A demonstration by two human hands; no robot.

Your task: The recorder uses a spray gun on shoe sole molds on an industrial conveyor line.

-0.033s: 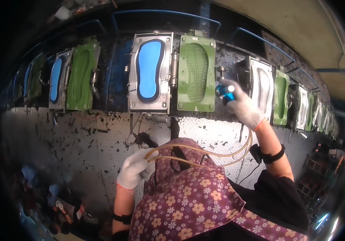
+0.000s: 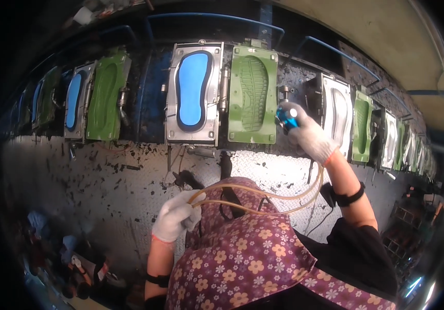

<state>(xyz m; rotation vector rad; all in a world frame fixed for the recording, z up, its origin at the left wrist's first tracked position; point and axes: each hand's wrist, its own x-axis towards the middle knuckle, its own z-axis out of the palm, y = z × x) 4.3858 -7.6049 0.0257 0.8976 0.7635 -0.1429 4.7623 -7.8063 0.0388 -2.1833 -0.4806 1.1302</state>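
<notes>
Right hand (image 2: 309,137) closed around blue metal spray tool (image 2: 287,118), just right of upright green sole mould (image 2: 253,94), nozzle leftward; left hand (image 2: 175,217) gripping clear hoses (image 2: 263,199) lower down.

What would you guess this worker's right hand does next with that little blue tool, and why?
Probably a short swing leftward, so the blue spray tool points into the green sole mould. The right hand holds it just off that mould's right edge, not yet over the treaded cavity, while the left hand gathers the clear hoses trailing from the tool, leaving slack for it.
</notes>
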